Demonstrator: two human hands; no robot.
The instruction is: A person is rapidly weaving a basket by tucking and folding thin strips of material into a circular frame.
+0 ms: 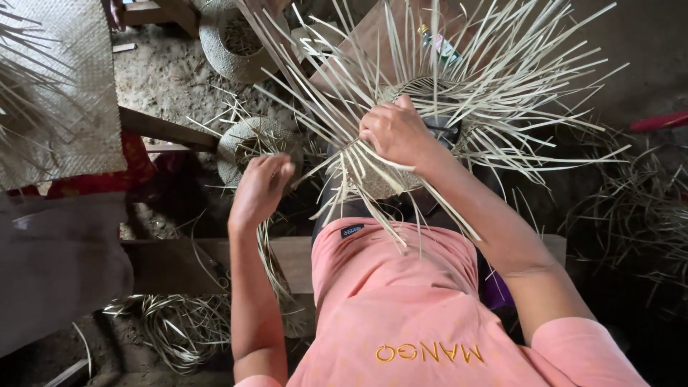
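Note:
A half-woven straw hat [390, 183] rests on my lap, its rounded crown toward me and many loose pale strips [502, 79] fanning outward from it. My right hand [395, 132] presses on the woven part, fingers curled around several strips near the crown. To the left, apart from the weave, my left hand [261, 188] pinches the end of one thin strip [315, 170] that runs back toward the hat.
Two finished woven hats [258, 140] [229, 43] lie on the dirt floor ahead. A woven mat [64, 93] hangs at the left. A wooden plank [172, 261] crosses under me. Loose straw bundles [183, 326] lie lower left and at the right [638, 215].

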